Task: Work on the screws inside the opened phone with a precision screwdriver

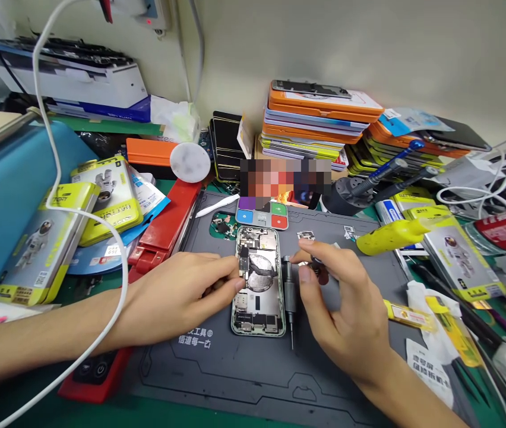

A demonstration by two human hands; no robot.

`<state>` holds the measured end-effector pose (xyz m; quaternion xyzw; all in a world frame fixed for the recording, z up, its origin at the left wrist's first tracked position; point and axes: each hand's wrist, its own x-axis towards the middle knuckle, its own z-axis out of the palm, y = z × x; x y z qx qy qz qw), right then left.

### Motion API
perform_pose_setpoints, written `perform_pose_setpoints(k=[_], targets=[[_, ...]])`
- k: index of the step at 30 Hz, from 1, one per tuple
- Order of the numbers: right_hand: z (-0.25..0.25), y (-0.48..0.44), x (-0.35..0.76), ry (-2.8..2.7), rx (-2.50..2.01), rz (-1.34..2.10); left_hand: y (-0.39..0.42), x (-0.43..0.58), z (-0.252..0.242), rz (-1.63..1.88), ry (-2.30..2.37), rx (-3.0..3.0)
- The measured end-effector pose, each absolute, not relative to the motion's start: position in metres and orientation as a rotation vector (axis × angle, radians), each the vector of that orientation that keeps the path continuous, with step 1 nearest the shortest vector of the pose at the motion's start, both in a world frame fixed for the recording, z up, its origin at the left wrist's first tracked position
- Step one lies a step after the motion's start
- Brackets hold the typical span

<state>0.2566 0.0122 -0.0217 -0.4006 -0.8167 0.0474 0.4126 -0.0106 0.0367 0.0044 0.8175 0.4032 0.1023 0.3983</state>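
An opened smartphone (258, 303) lies on the dark grey work mat (244, 380), its internal boards and a dark flex cable showing. My left hand (195, 282) is closed at the phone's left edge, with thumb and index fingertips against the frame. Just right of the phone, a grey screwdriver (290, 294) lies with its thin tip toward me. Over the mat beside it is my right hand (346, 297), thumb and index finger apart, the index fingertip close to the screwdriver's top end. Small dark parts (322, 274) show behind its fingers; whether they touch is unclear.
A small tray with coloured squares (262, 218) sits beyond the phone. A yellow bottle (386, 238) and tool holder (346, 195) stand right. Battery boxes (48, 244) and a red tool (164, 223) crowd the left. A white cable (122, 267) crosses above my left forearm.
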Motion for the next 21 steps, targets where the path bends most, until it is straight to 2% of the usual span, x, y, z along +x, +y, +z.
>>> perform_pose_setpoints(k=[21], targets=[[-0.0206, 0.0106, 0.2538, -2.071, -1.026, 0.09, 0.0352, -0.012, 0.0, 0.262, 1.001, 2.129]])
